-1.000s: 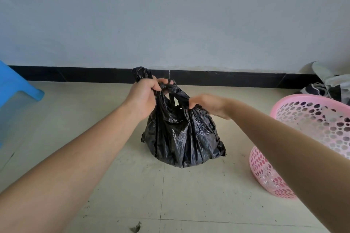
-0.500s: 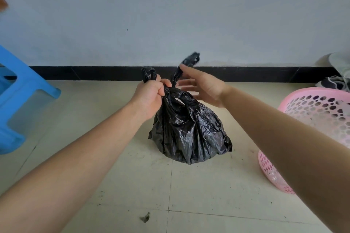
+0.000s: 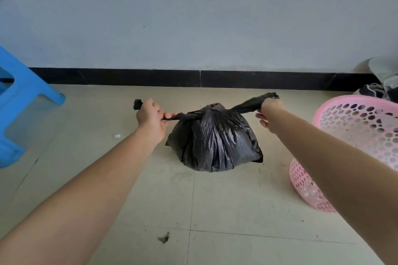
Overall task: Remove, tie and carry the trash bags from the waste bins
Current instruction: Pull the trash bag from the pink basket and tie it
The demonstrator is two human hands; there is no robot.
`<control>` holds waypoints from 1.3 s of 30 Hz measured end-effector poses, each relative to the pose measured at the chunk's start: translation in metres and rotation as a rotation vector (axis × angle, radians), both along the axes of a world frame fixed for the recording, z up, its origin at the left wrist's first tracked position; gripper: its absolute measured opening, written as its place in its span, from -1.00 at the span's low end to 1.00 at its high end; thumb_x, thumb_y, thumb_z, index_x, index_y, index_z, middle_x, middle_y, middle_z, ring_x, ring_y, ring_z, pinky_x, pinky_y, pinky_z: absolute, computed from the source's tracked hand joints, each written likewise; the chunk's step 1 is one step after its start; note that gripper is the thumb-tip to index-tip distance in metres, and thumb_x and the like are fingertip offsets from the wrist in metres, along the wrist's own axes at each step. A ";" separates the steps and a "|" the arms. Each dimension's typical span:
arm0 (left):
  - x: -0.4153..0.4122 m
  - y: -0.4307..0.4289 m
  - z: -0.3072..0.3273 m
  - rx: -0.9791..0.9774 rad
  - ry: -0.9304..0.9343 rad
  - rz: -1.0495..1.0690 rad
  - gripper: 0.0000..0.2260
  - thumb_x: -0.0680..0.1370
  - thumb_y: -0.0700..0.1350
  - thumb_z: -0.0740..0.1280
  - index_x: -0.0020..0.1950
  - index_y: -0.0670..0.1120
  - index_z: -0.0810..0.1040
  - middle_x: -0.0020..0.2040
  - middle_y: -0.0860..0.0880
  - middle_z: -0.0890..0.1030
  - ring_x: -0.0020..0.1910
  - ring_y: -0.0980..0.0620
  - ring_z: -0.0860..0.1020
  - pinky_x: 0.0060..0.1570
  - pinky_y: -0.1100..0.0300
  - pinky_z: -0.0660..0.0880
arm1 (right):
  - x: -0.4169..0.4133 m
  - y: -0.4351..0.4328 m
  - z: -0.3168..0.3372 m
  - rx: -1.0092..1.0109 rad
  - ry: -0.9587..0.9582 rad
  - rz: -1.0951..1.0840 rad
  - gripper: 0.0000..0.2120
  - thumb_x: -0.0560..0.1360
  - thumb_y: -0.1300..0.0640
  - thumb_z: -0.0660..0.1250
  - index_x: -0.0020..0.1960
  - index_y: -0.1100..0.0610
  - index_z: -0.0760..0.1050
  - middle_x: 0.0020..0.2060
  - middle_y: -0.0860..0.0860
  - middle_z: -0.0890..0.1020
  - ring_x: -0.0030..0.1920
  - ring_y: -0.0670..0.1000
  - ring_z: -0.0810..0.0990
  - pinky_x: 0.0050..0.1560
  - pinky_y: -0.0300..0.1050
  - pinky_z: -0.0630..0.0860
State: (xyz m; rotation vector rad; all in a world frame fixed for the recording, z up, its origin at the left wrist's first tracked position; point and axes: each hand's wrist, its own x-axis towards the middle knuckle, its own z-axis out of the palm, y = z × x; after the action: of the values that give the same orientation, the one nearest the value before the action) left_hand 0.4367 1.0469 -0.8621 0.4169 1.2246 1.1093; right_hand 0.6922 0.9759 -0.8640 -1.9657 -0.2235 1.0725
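Note:
A full black trash bag [image 3: 215, 142] sits on the tiled floor in front of the wall. Its two top ends cross in a knot [image 3: 212, 108] at the bag's crown and stretch out sideways. My left hand [image 3: 150, 117] grips the left end, whose tip sticks out past my fist. My right hand [image 3: 268, 112] grips the right end, pulled up and to the right. Both ends are taut. A pink perforated waste bin [image 3: 353, 135] leans at the right with no bag in it.
A blue plastic stool [image 3: 19, 101] stands at the left edge. Dark cloth and a grey item [image 3: 381, 84] lie by the wall behind the bin. A black skirting [image 3: 193, 78] runs along the wall. Small scraps [image 3: 164, 237] lie on the floor tiles.
My hands have pulled apart sideways, drawing the two bag ends tight into a knot. Half a second ago the right hand was open beside the raised end; it now grips that end.

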 end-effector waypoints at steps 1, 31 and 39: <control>-0.003 0.001 -0.002 -0.005 0.031 -0.007 -0.66 0.68 -0.09 0.12 -0.29 -0.07 0.20 -0.41 -0.03 0.18 -0.55 0.00 0.23 -0.24 -0.02 0.56 | 0.008 -0.004 -0.005 0.014 -0.060 -0.053 -0.79 0.64 0.19 0.07 0.04 0.19 0.48 -0.19 0.04 0.60 -0.15 0.00 0.59 -0.22 -0.14 0.45; 0.068 -0.005 -0.035 0.267 0.301 -0.442 -0.62 0.71 0.02 0.05 -0.26 -0.08 0.37 -0.49 -0.02 0.39 -0.29 -0.05 0.53 0.05 0.06 0.48 | -0.049 0.024 -0.065 0.038 -0.377 0.434 -0.69 0.70 -0.03 0.01 0.15 0.14 0.44 -0.06 0.09 0.55 -0.05 0.10 0.53 -0.05 -0.04 0.45; 0.050 -0.016 -0.075 0.221 0.499 -0.670 -0.68 0.71 -0.05 0.08 -0.23 -0.09 0.33 -0.46 0.00 0.33 -0.33 0.04 0.51 -0.14 0.26 0.38 | -0.010 0.006 -0.084 -0.354 -0.775 0.484 -0.83 0.68 0.11 0.06 0.05 0.20 0.35 -0.29 0.06 0.40 -0.15 0.19 0.48 -0.16 0.00 0.38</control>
State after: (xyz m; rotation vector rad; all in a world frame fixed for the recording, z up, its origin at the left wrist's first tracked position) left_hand 0.4871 1.0307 -0.9366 1.2297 1.2443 0.5648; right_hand 0.6823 0.9816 -0.9480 -2.6640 -1.0255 0.5909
